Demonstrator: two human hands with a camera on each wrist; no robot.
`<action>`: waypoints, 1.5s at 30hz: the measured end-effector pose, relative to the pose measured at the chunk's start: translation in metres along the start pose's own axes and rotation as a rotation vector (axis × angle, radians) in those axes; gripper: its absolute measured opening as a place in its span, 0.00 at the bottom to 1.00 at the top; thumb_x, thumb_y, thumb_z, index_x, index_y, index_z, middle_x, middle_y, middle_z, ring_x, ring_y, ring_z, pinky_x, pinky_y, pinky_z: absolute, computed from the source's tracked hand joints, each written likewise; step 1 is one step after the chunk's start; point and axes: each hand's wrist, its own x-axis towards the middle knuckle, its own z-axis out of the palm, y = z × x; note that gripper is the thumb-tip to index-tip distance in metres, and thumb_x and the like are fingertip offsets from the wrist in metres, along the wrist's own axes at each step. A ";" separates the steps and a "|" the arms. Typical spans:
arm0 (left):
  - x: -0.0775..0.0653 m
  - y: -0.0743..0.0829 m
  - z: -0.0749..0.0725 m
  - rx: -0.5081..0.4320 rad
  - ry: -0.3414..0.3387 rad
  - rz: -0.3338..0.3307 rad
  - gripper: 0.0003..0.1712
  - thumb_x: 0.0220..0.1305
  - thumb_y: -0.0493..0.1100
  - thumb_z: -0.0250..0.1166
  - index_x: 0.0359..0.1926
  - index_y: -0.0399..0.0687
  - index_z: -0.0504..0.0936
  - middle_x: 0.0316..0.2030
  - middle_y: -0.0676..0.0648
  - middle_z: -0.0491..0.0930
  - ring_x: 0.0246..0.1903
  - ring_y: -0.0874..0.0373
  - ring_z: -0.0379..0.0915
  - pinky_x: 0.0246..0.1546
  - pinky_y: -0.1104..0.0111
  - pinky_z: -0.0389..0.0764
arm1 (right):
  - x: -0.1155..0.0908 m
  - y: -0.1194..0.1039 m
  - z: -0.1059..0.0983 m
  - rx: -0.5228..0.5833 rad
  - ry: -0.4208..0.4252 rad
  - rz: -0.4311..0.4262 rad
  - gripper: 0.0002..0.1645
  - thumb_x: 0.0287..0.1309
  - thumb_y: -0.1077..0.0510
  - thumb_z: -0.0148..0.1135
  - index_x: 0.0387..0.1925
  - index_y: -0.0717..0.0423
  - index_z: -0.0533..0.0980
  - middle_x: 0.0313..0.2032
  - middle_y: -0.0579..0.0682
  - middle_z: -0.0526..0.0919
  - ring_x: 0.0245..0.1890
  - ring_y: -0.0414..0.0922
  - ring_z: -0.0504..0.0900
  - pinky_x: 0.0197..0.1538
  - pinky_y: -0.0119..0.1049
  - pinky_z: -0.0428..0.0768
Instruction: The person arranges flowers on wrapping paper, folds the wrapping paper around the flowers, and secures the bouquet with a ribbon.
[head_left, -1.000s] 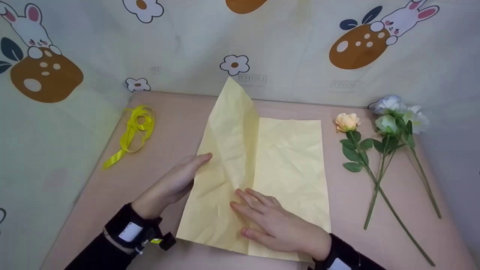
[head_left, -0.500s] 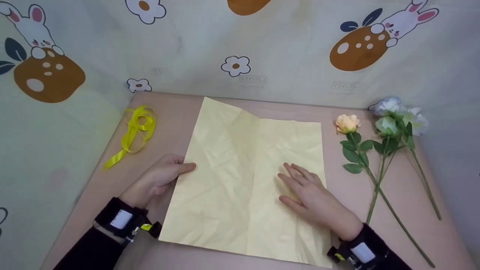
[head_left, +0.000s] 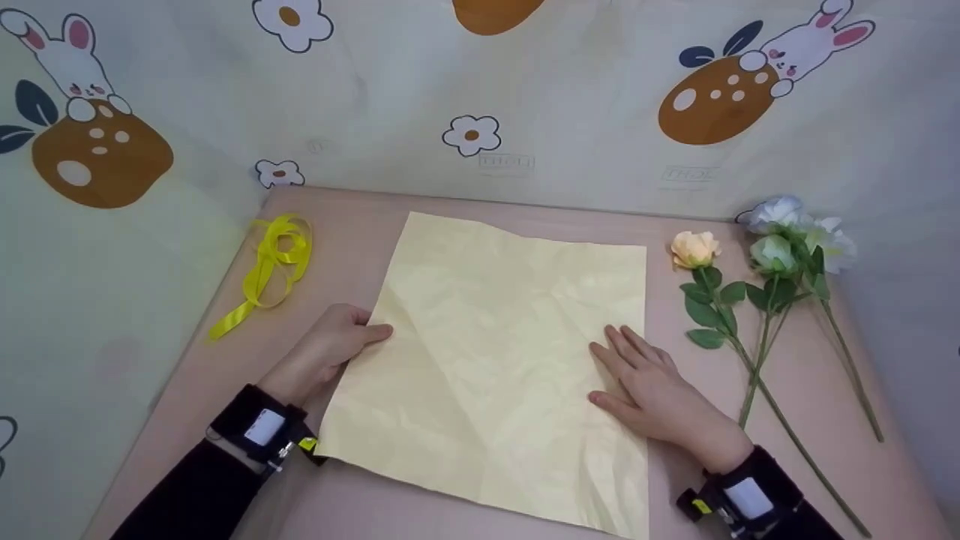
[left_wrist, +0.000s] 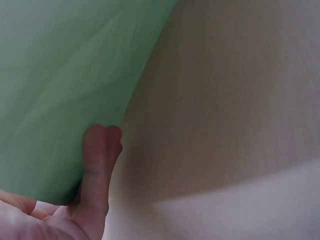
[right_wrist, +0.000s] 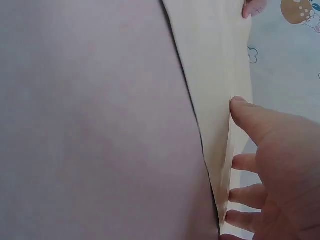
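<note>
A creased sheet of pale yellow wrapping paper [head_left: 487, 360] lies spread in the middle of the table, its left side lifted a little. My left hand [head_left: 334, 345] pinches the left edge, thumb on top and fingers beneath. In the left wrist view the underside of the paper [left_wrist: 65, 95] looks green, with fingers [left_wrist: 97, 155] against it. On the right part of the sheet rests my right hand [head_left: 652, 390], its fingers spread and straight. The right wrist view shows the right hand's fingertips [right_wrist: 235, 162] touching the paper [right_wrist: 210, 100].
A loosely coiled yellow ribbon [head_left: 274, 262] lies at the left on the pink table [head_left: 352, 217]. To the right are a peach rose [head_left: 695, 250] and several pale flowers [head_left: 776, 251] with long green stems. A printed curtain [head_left: 375, 90] stands behind the table.
The paper's left half has unfolded to the left and come down, flattening the middle crease. My left hand moved left with the edge. My right hand slid right across the sheet.
</note>
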 end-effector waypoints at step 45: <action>0.055 0.038 0.019 0.708 -0.123 0.438 0.13 0.80 0.39 0.66 0.58 0.36 0.83 0.46 0.40 0.83 0.44 0.49 0.80 0.49 0.58 0.83 | -0.017 -0.010 -0.010 -0.021 0.029 -0.104 0.55 0.68 0.31 0.72 0.83 0.55 0.65 0.83 0.64 0.61 0.82 0.69 0.57 0.75 0.75 0.62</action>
